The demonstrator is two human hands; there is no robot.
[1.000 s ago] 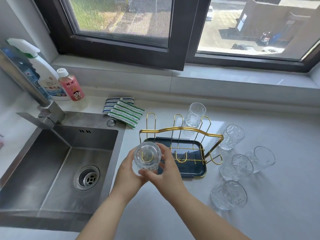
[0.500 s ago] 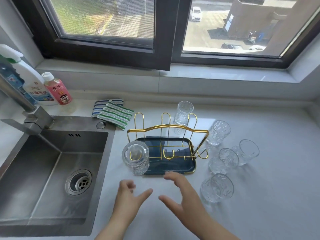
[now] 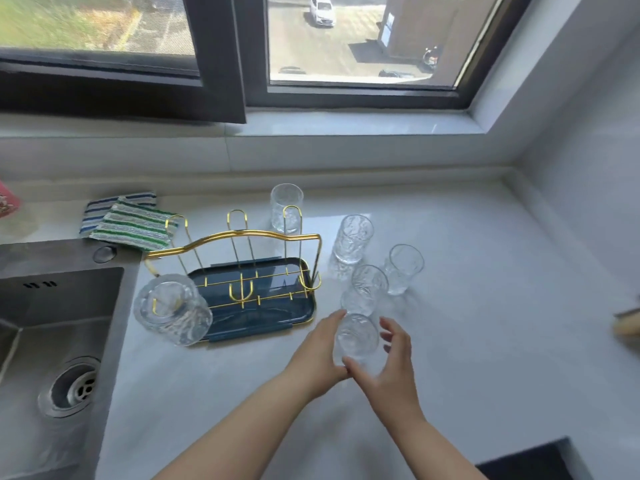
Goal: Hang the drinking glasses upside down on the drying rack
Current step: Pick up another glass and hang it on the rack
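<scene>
A gold wire drying rack (image 3: 239, 237) stands on a dark blue tray (image 3: 298, 306). One clear textured glass (image 3: 173, 311) hangs upside down on the rack's front left prong. Behind the rack stands another glass (image 3: 285, 207). To the right of the rack stand three more glasses (image 3: 351, 239), (image 3: 403, 268), (image 3: 365, 289). The nearest glass (image 3: 356, 336) sits on the counter between my hands. My left hand (image 3: 320, 351) touches its left side and my right hand (image 3: 393, 362) curls around its right side, fingers spread.
A steel sink (image 3: 52, 334) with a drain lies at the left. Striped cloths (image 3: 130, 225) rest behind it. The white counter (image 3: 485, 341) ends at a wall on the right, where a wooden object (image 3: 628, 325) pokes in. A window sill runs along the back.
My hands let go of the glass hung on the front left prong, drew back, then moved right around the nearest glass on the counter. The camera view shifted right.
</scene>
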